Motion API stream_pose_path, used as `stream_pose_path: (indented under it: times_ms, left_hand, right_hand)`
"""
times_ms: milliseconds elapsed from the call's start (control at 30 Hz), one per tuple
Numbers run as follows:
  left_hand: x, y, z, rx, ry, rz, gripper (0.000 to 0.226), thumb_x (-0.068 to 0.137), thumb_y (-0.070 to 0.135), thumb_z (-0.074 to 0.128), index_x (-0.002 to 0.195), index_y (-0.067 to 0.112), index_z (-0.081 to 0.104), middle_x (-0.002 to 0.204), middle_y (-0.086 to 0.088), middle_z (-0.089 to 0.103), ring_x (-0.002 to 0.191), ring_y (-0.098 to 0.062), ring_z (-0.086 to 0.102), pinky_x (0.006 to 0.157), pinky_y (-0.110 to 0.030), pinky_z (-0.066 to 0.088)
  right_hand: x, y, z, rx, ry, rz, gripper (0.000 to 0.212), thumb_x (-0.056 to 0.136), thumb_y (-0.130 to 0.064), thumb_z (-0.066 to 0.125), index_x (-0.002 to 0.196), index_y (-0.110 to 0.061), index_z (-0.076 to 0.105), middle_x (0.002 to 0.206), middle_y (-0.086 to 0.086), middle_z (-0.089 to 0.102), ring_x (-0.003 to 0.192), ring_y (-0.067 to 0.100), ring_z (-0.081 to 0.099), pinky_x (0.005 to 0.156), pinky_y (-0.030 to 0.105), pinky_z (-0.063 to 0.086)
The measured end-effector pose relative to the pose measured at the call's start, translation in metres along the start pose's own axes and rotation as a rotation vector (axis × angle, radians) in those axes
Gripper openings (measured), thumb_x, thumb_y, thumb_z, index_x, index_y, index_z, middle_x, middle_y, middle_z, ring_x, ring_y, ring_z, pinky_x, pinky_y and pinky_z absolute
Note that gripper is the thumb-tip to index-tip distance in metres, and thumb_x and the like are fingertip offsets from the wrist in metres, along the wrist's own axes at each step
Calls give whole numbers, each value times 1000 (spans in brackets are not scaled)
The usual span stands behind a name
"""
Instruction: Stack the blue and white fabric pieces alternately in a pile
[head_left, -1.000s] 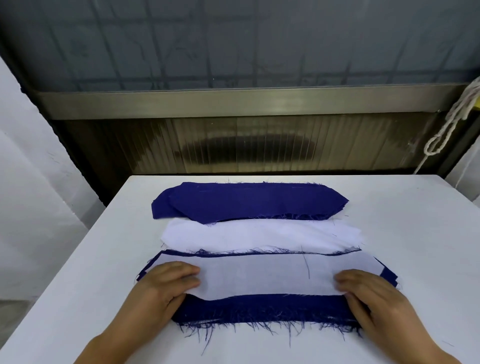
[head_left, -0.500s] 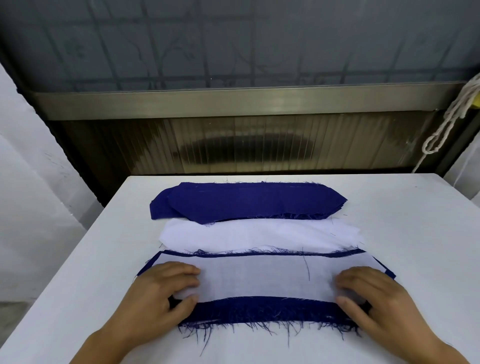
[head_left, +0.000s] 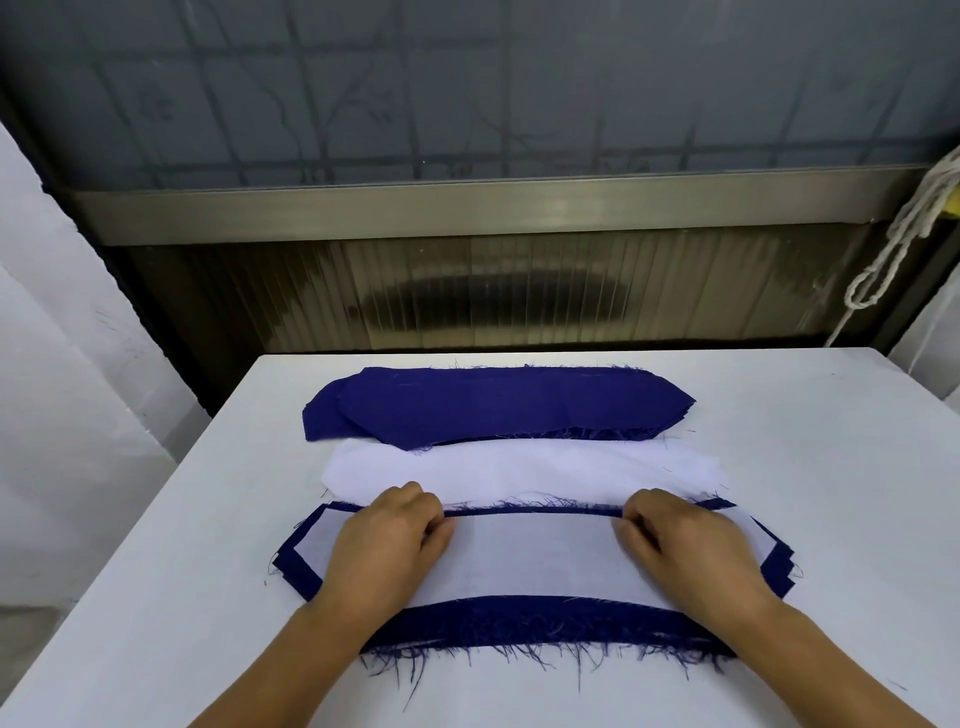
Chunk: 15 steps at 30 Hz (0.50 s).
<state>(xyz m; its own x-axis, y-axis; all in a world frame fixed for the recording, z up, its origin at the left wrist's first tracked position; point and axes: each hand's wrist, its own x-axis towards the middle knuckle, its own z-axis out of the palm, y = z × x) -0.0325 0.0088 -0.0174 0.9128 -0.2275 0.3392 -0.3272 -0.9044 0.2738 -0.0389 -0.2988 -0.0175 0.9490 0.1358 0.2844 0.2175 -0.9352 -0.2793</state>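
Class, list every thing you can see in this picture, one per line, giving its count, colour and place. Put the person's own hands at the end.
table: one, white, fills the lower half of the view.
blue fabric stack: one heap, count of pieces unclear, dark blue, far side of the table.
white fabric stack: one heap, white, just nearer than the blue heap.
working pile: one, frayed blue pieces beneath, nearest the person.
top white piece: one, white, lying on the working pile.
rope: one, off-white, hanging at the upper right.
metal rail: one, grey, behind the table.
left hand: one, at the pile's far edge, fingers curled there.
right hand: one, likewise on the right.
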Motion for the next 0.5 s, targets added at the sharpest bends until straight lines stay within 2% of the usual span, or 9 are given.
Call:
stream_pose_path:
  times_ms: [67, 167, 267, 333, 400, 500]
  left_hand:
    - [-6, -10, -3, 23, 8, -29, 28, 85, 26, 70, 66, 22, 50, 67, 11, 47, 58, -9, 46, 47, -27, 42]
    - [-4, -24, -9, 73, 3, -91, 33, 84, 26, 71, 63, 23, 46, 64, 11, 46, 55, -9, 45, 44, -24, 35]
    - [8, -27, -11, 104, -21, -108, 23, 87, 29, 67, 69, 23, 54, 71, 12, 50, 64, -8, 48, 49, -23, 37]
    - [20, -23, -9, 60, -27, -55, 5, 89, 29, 66, 87, 24, 65, 87, 13, 57, 79, -8, 54, 61, -22, 43]
    - [36, -17, -1, -1, -63, -21, 21, 91, 30, 64, 110, 24, 66, 109, 12, 61, 99, -10, 55, 80, -23, 46]
    - [53, -15, 14, -103, -193, -25, 39, 90, 36, 64, 127, 24, 60, 129, 14, 54, 117, -9, 48, 99, -23, 40]
  right_hand:
    - [-3, 13, -5, -11, 33, 40, 22, 85, -26, 64, 68, -29, 51, 54, -13, 47, 45, 8, 45, 42, 25, 39]
    - [1, 29, -13, -110, -6, 119, 21, 88, -32, 57, 69, -28, 50, 55, -13, 49, 47, 8, 47, 44, 22, 37]
    - [14, 34, -17, -206, -92, 148, 18, 91, -34, 51, 74, -29, 50, 61, -11, 52, 55, 9, 51, 49, 23, 40]
    - [26, 25, -16, -129, -101, 94, 10, 91, -30, 53, 82, -30, 53, 71, -14, 53, 62, 7, 51, 53, 22, 39]
    - [39, 15, -11, -18, -146, 23, 1, 91, -29, 57, 91, -30, 56, 85, -15, 55, 73, 5, 51, 61, 21, 41]
    - [56, 8, 1, 125, -281, 22, 10, 89, -34, 63, 95, -30, 56, 95, -14, 53, 85, 3, 53, 76, 21, 46]
